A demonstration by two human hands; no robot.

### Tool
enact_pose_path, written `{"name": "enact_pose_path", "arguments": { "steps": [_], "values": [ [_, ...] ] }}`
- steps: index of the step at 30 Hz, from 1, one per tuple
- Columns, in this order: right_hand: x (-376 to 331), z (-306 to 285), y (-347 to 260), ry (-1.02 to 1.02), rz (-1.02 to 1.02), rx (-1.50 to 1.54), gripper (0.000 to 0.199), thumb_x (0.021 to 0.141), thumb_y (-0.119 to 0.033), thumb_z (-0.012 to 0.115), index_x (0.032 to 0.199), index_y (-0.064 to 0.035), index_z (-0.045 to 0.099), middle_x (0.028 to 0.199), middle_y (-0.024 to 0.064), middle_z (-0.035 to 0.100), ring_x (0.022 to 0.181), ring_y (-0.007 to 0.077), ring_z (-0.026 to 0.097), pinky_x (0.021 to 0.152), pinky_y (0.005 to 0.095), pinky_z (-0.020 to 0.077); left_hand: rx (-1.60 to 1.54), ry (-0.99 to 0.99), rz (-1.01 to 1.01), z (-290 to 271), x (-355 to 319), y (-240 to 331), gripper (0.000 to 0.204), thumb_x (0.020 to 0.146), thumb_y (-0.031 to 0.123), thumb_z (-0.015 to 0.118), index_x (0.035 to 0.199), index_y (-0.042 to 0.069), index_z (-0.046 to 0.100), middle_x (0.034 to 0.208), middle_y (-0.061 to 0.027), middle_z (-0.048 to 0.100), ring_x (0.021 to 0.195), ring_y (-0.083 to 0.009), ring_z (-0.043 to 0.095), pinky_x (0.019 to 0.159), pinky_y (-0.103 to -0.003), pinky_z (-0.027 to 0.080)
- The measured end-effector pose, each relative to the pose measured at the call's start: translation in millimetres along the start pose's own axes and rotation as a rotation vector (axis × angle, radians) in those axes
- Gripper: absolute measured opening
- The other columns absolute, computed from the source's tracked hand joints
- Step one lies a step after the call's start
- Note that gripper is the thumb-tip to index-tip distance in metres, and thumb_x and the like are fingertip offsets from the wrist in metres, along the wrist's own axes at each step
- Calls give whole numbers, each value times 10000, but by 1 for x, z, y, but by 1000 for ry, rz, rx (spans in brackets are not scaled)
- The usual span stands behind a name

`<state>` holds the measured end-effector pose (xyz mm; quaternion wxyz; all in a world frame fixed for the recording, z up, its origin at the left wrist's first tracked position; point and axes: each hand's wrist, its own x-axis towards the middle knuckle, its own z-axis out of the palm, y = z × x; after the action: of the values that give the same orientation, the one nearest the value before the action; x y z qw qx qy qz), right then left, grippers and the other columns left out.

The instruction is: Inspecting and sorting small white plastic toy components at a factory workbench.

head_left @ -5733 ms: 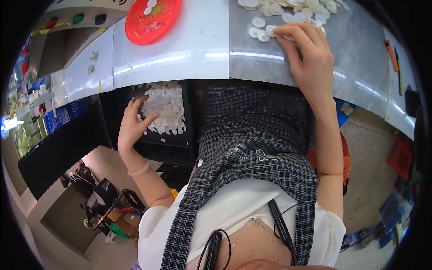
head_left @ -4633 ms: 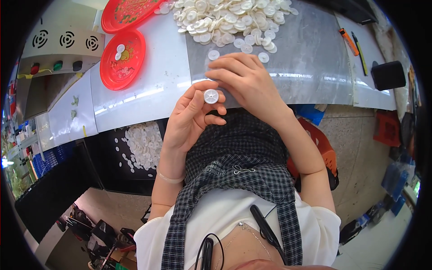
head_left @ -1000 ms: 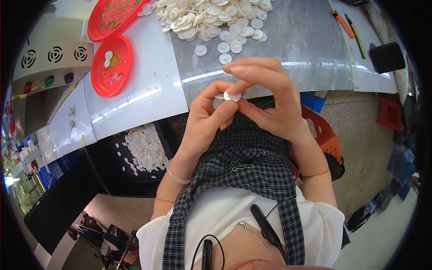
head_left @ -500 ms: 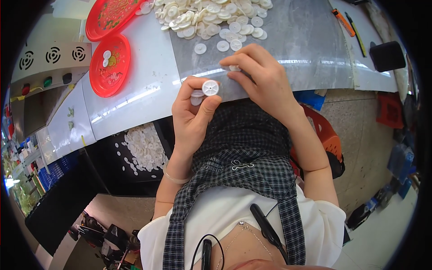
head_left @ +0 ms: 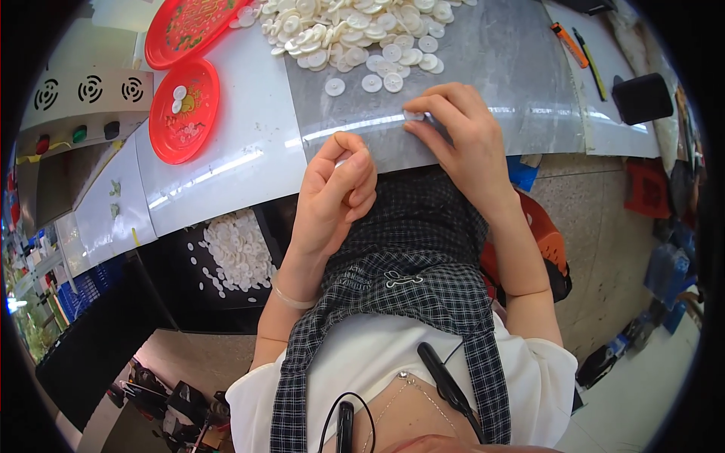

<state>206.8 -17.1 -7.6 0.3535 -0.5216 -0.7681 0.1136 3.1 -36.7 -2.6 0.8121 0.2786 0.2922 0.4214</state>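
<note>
The right hand [head_left: 461, 140] pressed fingertips on a white disc [head_left: 413, 115] at the grey mat [head_left: 513, 75]'s near edge; the left hand [head_left: 336, 192] curled nearly closed, apparently empty. A slip could have flicked the disc off the tabletop [head_left: 242, 151] below the pile [head_left: 355, 30].

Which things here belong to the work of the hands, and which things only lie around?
In use:
- right hand, fingertips on a white disc at the table edge
- left hand, fingers curled, contents not visible
- pile of white discs
- black tray of discs below the table

Lying about:
- two red plates
- orange pen
- black box
</note>
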Motion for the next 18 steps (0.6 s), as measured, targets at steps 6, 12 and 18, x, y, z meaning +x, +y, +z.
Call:
{"name": "enact_pose_path", "arguments": {
  "steps": [6,12,18],
  "values": [
    [4,11,0,102,37,1,168,818,-39,673,984,-49,650,917,69,624,810,234,617,651,333,512,119,34,-14,13,0,-5,127,1000,175,478,1060,65,495,717,24,383,550,-39,346,395,-156,289],
    [7,8,2,86,141,309,149,884,-25,604,1031,-38,626,860,70,676,758,154,640,664,298,502,216,40,-39,21,-1,-8,254,1036,277,406,1096,43,481,715,9,425,552,-52,398,410,-181,354],
    [3,-10,-25,-26,33,477,247,861,-31,639,1104,-40,594,834,19,699,776,120,639,698,245,462,-25,-117,-223,14,1,-7,515,1043,469,243,1068,16,488,704,-9,443,541,-70,417,407,-196,379]
  ]
}}
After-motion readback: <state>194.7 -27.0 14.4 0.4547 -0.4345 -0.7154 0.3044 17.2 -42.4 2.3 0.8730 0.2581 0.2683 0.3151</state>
